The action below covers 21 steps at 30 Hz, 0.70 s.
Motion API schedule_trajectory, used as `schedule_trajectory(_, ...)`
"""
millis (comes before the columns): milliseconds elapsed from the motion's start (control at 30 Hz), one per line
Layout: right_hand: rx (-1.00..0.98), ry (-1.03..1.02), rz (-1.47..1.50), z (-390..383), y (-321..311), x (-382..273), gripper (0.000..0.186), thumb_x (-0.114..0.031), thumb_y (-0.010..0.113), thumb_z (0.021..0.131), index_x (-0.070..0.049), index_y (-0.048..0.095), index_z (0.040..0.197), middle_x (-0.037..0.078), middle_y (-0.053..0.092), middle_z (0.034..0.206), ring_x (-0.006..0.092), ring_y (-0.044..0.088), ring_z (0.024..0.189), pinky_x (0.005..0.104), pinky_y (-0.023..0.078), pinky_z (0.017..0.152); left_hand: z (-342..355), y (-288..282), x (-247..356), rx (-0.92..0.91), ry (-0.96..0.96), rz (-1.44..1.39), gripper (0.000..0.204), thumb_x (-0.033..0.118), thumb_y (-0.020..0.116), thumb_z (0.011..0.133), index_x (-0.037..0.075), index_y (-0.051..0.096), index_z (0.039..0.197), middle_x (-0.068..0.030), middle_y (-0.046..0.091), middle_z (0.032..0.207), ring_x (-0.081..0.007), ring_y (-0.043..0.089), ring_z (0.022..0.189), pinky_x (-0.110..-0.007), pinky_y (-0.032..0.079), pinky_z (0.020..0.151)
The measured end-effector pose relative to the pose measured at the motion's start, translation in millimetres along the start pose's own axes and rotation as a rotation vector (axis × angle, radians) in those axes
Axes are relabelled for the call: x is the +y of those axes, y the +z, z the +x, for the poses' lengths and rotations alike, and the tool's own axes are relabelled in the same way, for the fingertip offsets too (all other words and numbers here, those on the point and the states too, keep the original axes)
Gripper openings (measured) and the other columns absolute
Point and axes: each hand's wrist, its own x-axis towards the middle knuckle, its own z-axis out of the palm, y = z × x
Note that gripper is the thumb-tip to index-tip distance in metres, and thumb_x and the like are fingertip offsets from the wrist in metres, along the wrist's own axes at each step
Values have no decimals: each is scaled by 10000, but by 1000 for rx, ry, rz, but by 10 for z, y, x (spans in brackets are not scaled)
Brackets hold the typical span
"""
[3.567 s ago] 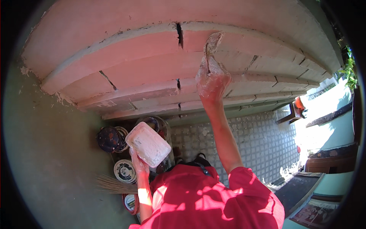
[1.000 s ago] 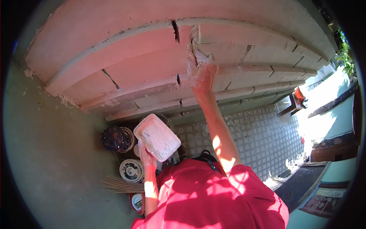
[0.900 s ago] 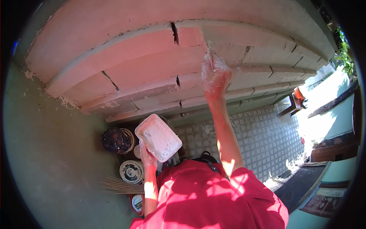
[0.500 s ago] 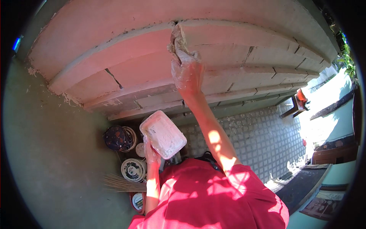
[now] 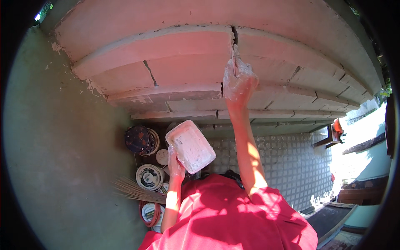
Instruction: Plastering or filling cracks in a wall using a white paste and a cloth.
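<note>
My left hand (image 5: 175,166) grips the edge of a rectangular plastic tub (image 5: 191,146) spread with whitish paste, held tilted in front of my body. My right arm reaches up to a pale pink ribbed wall (image 5: 179,66). The right hand (image 5: 241,83), smeared with white paste, is closed with its fingers bent. Its fingertips are at the lower part of a dark vertical crack (image 5: 235,35) in the upper ledge. Whatever the fingers pinch is coated and cannot be made out. Whitish paste lines the crack's left edge.
Below left stand a dark spattered bucket (image 5: 139,139), a lidded white pail (image 5: 150,177) and a red-rimmed container (image 5: 151,213). A stick broom (image 5: 135,189) lies beside them, along the green side wall (image 5: 62,146). A small wooden table (image 5: 329,137) stands right on the tiled floor (image 5: 287,166).
My right hand has come down from the crack's top, leaving its upper part showing. The whole view has shifted, with the wall now further right. My left hand still holds the tub.
</note>
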Motion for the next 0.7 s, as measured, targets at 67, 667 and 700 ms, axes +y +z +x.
schedule_trajectory(67, -15, 78, 87, -34, 34, -56, 324, -39, 580, 753, -5, 630, 1072, 201, 634, 887, 353, 528, 711, 418, 446, 656, -17, -36, 34, 8, 16, -8, 456, 348, 430, 958, 70, 372, 1315, -53, 492, 1244, -173, 488, 1143, -330, 404, 966)
schedule_trajectory(667, 18, -54, 160, -252, 509, -654, 360, -38, 560, 771, -1, 609, 1125, 210, 637, 936, 315, 552, 708, 382, 461, 624, -38, -322, 347, 65, 82, -92, 381, 307, 450, 957, 58, 437, 1245, -48, 542, 1169, -142, 534, 1066, -301, 433, 925)
schedule_trajectory(700, 46, 8, 129, -219, 417, -550, 348, -25, 550, 768, 12, 609, 1109, 196, 628, 962, 315, 535, 710, 394, 449, 607, -41, -355, 342, 86, 108, -103, 381, 307, 450, 957, 58, 437, 1245, -48, 542, 1169, -142, 534, 1066, -301, 433, 925)
